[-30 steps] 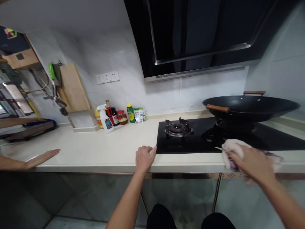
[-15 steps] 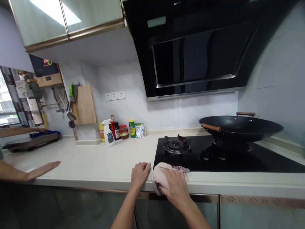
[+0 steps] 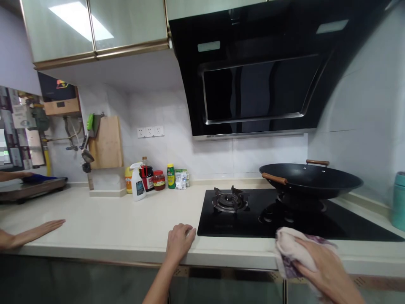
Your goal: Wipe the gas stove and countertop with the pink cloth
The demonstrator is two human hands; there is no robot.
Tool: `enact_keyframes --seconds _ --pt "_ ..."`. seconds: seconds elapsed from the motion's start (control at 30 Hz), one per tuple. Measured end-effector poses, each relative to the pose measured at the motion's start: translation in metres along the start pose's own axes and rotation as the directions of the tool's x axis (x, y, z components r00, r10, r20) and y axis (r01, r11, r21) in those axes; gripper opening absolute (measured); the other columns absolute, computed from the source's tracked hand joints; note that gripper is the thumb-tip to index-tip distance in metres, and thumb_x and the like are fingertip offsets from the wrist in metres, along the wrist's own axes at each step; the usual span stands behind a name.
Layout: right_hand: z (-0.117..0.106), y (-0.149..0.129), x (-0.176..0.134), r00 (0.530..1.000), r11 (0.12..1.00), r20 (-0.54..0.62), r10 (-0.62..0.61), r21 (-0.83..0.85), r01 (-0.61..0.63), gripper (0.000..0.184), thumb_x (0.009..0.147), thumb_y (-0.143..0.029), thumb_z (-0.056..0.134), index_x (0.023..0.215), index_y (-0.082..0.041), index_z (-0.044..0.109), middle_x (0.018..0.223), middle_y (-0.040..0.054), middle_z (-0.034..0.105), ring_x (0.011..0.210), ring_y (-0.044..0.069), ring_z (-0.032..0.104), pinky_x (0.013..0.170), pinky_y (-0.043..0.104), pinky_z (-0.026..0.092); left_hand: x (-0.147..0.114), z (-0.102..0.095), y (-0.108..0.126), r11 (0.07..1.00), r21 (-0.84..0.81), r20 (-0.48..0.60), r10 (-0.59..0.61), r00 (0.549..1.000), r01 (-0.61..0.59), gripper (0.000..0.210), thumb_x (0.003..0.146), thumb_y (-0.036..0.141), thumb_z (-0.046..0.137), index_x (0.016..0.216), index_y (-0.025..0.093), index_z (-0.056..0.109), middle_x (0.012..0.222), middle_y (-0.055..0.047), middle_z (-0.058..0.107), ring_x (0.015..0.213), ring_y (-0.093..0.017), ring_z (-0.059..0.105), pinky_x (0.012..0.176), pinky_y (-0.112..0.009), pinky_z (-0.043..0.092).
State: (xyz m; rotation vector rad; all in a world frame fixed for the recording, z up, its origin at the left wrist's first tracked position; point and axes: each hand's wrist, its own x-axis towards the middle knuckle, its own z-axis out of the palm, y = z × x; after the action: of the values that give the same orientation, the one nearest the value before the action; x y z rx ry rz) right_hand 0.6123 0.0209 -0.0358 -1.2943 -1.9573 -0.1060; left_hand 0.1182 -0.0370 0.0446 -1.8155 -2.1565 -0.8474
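My right hand [image 3: 325,264] grips a bunched white and purple cloth [image 3: 294,251]. The cloth lies over the front edge of the counter, by the front rim of the black gas hob [image 3: 228,228], and part of it hangs down. My left hand [image 3: 180,240] rests on the pale countertop [image 3: 126,223] beside the hob's front left corner; its fingers are bent loosely and hold nothing. A large black wok [image 3: 310,181] with wooden handles sits on the right burner. The left burner [image 3: 230,200] is bare.
Another person's hand [image 3: 41,231] lies flat at the counter's left; their other hand holds a blue cloth [image 3: 38,178] on a flat appliance [image 3: 34,190]. A spray bottle [image 3: 137,183] and several condiments stand at the back. A range hood [image 3: 253,97] hangs above. A teal flask [image 3: 399,202] stands right.
My right hand has moved the cloth rightward along the counter's front edge from the hob's left corner. My left hand stays by that corner. The view has shifted slightly, bringing the teal flask into sight.
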Motion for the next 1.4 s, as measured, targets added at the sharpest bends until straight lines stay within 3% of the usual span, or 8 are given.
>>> enact_keyframes --seconds 0.13,0.23,0.4,0.63,0.8,0.97,1.17,1.4 --pt "-0.015 0.046 -0.010 0.977 0.983 -0.116 0.177 -0.038 -0.182 0.058 0.078 -0.066 0.056 0.118 -0.027 0.071 0.125 0.0112 0.073 0.117 0.037 0.065 0.102 0.053 0.046 -0.002 0.000 0.003 1.000 -0.003 -0.005 -0.013 1.000 0.013 0.025 0.097 0.036 0.056 0.098 0.026 0.078 0.107 -0.006 0.077 0.109 -0.024 0.065 0.090 -0.034 0.039" --pt "-0.013 0.027 -0.012 0.956 0.955 -0.164 0.244 -0.132 -0.266 0.062 0.079 -0.068 0.047 0.116 -0.024 0.070 0.116 0.0137 0.073 0.111 0.040 0.065 0.097 0.056 0.047 -0.004 0.002 0.006 1.000 0.006 -0.023 -0.010 1.000 0.010 0.027 0.097 0.038 0.055 0.100 0.025 0.078 0.106 -0.007 0.076 0.109 -0.025 0.064 0.090 -0.035 0.040" --pt "0.010 -0.075 0.001 0.986 0.958 -0.053 0.159 -0.233 -0.167 0.051 0.089 -0.053 0.045 0.122 -0.021 0.067 0.114 0.0138 0.071 0.106 0.035 0.063 0.092 0.050 0.045 -0.005 0.004 0.008 1.000 0.000 -0.014 -0.022 1.000 0.022 0.030 0.097 0.041 0.054 0.103 0.025 0.079 0.109 -0.008 0.075 0.112 -0.026 0.062 0.094 -0.037 0.040" --pt "0.078 -0.242 0.017 0.980 0.981 0.047 -0.193 -0.005 0.193 0.041 0.081 -0.032 0.070 0.120 -0.023 0.063 0.116 0.0101 0.065 0.107 0.031 0.056 0.096 0.045 0.039 -0.006 0.004 0.009 1.000 0.002 -0.019 -0.029 0.999 0.029 0.028 0.096 0.042 0.057 0.102 0.026 0.078 0.108 -0.008 0.075 0.112 -0.026 0.062 0.094 -0.036 0.040" --pt "0.091 -0.279 0.028 0.953 0.956 0.100 -0.286 0.097 0.277 0.039 0.079 -0.028 0.072 0.117 -0.025 0.064 0.115 0.0075 0.066 0.104 0.029 0.055 0.094 0.043 0.037 -0.008 0.001 0.008 1.000 0.006 -0.016 -0.024 1.000 0.024 0.027 0.096 0.041 0.057 0.101 0.025 0.078 0.106 -0.007 0.075 0.110 -0.026 0.063 0.093 -0.036 0.040" --pt "0.070 -0.221 0.029 0.964 0.962 0.103 -0.245 0.149 0.228 0.041 0.081 -0.028 0.064 0.122 -0.028 0.067 0.116 0.0049 0.070 0.106 0.028 0.059 0.097 0.043 0.037 -0.007 0.002 0.004 1.000 0.004 -0.006 -0.030 1.000 0.030 0.027 0.097 0.040 0.057 0.103 0.025 0.078 0.108 -0.006 0.076 0.112 -0.025 0.064 0.094 -0.036 0.040" --pt "0.019 -0.072 0.019 0.996 0.996 0.032 0.081 -0.032 -0.080 0.041 0.086 -0.044 0.048 0.114 -0.024 0.070 0.116 0.0081 0.072 0.108 0.030 0.064 0.098 0.044 0.043 -0.005 0.005 0.004 1.000 0.004 -0.006 -0.021 1.000 0.021 0.028 0.097 0.040 0.055 0.105 0.024 0.077 0.110 -0.006 0.076 0.113 -0.024 0.064 0.096 -0.037 0.040" --pt "-0.048 0.076 0.042 0.878 0.859 0.003 0.478 -0.210 -0.467 0.062 0.084 -0.067 0.042 0.100 -0.016 0.073 0.102 0.0246 0.073 0.090 0.041 0.070 0.079 0.051 0.050 -0.005 0.006 0.006 1.000 -0.017 -0.016 -0.022 1.000 0.021 0.029 0.098 0.040 0.055 0.106 0.024 0.077 0.108 -0.006 0.075 0.111 -0.025 0.063 0.095 -0.038 0.041"
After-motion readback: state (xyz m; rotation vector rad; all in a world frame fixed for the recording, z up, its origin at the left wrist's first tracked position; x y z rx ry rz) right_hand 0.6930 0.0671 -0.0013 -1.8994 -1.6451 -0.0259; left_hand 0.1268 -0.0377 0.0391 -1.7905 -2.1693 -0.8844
